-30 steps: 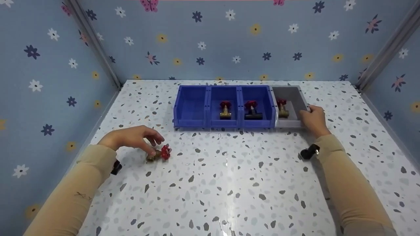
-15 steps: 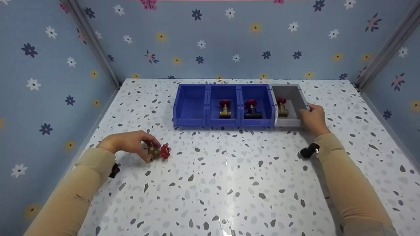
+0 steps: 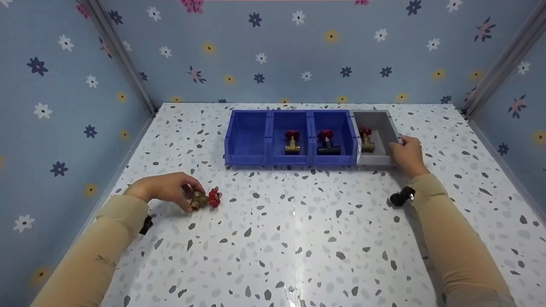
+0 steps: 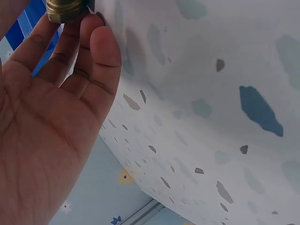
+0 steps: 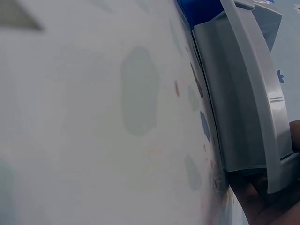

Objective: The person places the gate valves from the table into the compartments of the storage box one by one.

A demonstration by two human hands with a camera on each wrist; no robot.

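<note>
A brass valve with a red handwheel [image 3: 214,198] lies on the speckled tabletop at the left. My left hand [image 3: 164,187] curls round its brass body, thumb on the near side and fingers behind. In the left wrist view the valve's brass end [image 4: 65,10] is at the fingertips of the left hand [image 4: 51,93]. My right hand [image 3: 408,155] grips the right side wall of the grey bin [image 3: 377,160], thumb inside its rim. The right wrist view shows the bin wall [image 5: 243,93] with part of the right hand [image 5: 267,201] below it.
Three blue bins [image 3: 247,160] adjoin the grey one in a row. The middle blue bin holds a brass valve [image 3: 292,147], the right blue bin a black-bodied valve [image 3: 328,148]. Another brass valve [image 3: 367,144] sits in the grey bin. Patterned walls [image 3: 298,51] enclose the table.
My left hand's thumb has come down to the near side of the valve and its fingers have lowered behind. The brass body has shifted slightly. The right hand stays on the grey bin.
</note>
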